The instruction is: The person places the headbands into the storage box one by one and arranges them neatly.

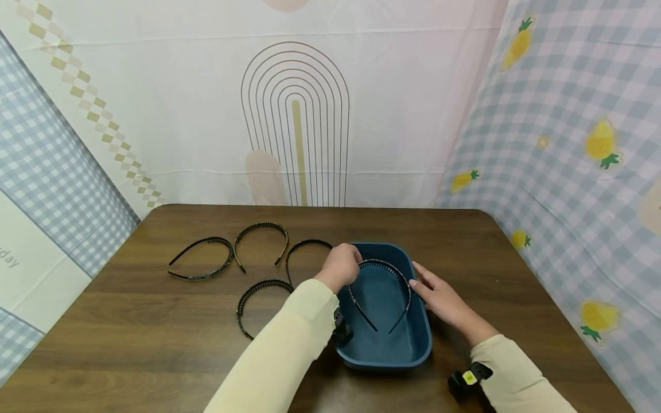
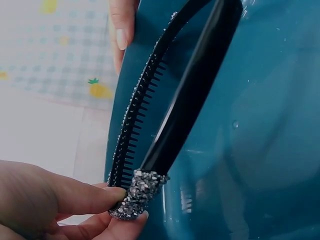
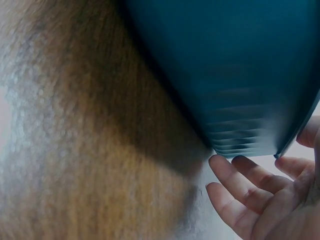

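My left hand (image 1: 341, 267) pinches a black headband (image 2: 192, 90) with silver glitter and inner comb teeth. Its tips point down inside a blue plastic bin (image 1: 384, 357). In the left wrist view, the thumb and fingers close on the glittery part. My right hand (image 1: 439, 295) is at the bin's right side, its thumb at the rim and its loosely extended fingers along the outer wall. The right wrist view shows these fingertips (image 3: 217, 162) right by the bin's ridged end.
Left of the bin, several more headbands lie on the brown wooden table (image 1: 129, 344): a dark sparkly one (image 1: 209, 276), a brownish toothed one (image 1: 260, 225), a plain-looking black one (image 1: 304, 242) and a dark toothed one (image 1: 253, 292). Patterned cloth (image 1: 413, 115) hangs behind the table.
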A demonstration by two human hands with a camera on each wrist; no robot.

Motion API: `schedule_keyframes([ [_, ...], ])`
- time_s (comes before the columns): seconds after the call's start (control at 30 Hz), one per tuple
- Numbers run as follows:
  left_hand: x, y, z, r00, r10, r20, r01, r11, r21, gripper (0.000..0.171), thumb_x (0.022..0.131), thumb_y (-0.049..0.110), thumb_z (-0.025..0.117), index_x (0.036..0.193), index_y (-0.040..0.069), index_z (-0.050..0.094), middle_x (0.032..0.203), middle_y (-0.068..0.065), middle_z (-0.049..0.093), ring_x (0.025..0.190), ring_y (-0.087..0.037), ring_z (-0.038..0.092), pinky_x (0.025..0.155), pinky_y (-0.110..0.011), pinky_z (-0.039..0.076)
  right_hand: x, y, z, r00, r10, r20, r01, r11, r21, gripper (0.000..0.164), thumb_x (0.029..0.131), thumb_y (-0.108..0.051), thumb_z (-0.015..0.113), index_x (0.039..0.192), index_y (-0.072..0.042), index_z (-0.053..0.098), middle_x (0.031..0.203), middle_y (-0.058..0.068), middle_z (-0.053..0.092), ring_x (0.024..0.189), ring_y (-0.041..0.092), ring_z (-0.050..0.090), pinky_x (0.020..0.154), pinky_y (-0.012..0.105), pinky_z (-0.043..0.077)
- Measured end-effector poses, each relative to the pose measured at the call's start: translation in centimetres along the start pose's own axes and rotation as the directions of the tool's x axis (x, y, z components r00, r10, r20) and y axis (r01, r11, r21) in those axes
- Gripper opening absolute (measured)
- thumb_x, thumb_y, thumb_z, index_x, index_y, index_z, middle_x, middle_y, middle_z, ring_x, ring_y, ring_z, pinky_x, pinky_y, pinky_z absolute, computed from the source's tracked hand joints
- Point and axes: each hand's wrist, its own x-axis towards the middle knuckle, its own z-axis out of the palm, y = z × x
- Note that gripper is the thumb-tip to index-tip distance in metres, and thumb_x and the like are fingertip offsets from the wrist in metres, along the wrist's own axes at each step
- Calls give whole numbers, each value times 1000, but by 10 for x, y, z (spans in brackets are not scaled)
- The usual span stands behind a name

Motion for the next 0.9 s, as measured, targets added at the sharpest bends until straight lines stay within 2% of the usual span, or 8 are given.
schedule_keyframes([
  [0.33, 1, -1, 5, 1000, 18, 25, -19, 999, 31, 26, 91, -9, 51, 108, 1, 68, 114, -12, 64, 96, -23, 59, 82, -37, 53, -1, 0, 0, 1000, -5, -1, 5, 1000, 6, 61, 104, -29, 42, 155, -5, 16, 137, 28, 44, 120, 39, 51, 82, 44, 55],
  [0.47, 3, -1, 7, 999, 23, 27, -24, 999, 38, 28, 92, -9, 50, 110, 1, 68, 119, -12, 64, 102, -23, 59, 85, -37, 53, -1, -1, 0, 1000, -1, -3, 1, 1000, 10, 61, 104, -28, 42, 155, -6, 16, 137, 28, 44, 121, 40, 50, 83, 44, 55],
  [0.57, 3, 0, 8, 1000, 13, 22, -14, 1000, 27, 29, 92, -10, 49, 110, 1, 69, 121, -11, 63, 96, -21, 56, 81, -34, 52, -1, -1, 0, 1000, -2, -5, 2, 1000, 4, 61, 104, -29, 42, 155, -6, 16, 138, 29, 43, 122, 41, 49, 83, 45, 55],
  [0.6, 3, 0, 9, 1000, 7, 23, -8, 1000, 20, 29, 92, -11, 48, 108, 1, 69, 119, -11, 63, 90, -20, 54, 75, -32, 50, -1, 0, 0, 1000, -3, -6, 3, 1000, 2, 61, 104, -29, 42, 155, -5, 16, 138, 29, 42, 122, 41, 49, 83, 45, 55],
  [0.73, 2, 0, 10, 1000, -3, 16, 3, 1000, 0, 24, 91, -12, 48, 96, -1, 69, 101, -10, 61, 74, -17, 41, 61, -28, 37, 0, 0, 0, 1000, -10, -8, 10, 1000, 2, 61, 104, -29, 42, 154, -5, 17, 139, 30, 42, 122, 41, 49, 82, 44, 55],
  [0.8, 3, 1, 11, 1000, -3, 28, 3, 1000, 2, 24, 91, -13, 47, 76, 0, 61, 78, -7, 52, 63, -17, 32, 54, -28, 29, 0, 1, 0, 1000, -13, -12, 13, 1000, 4, 61, 104, -29, 42, 154, -5, 18, 138, 29, 43, 120, 40, 50, 81, 43, 55],
  [0.9, 4, 1, 12, 999, 4, 33, -5, 1000, 16, 41, 91, -12, 47, 56, 8, 43, 57, 0, 32, 52, -14, 20, 48, -27, 23, 0, 1, 1, 1000, -15, -12, 15, 1000, 7, 60, 104, -28, 43, 154, -5, 18, 136, 29, 45, 119, 39, 51, 81, 43, 55],
])
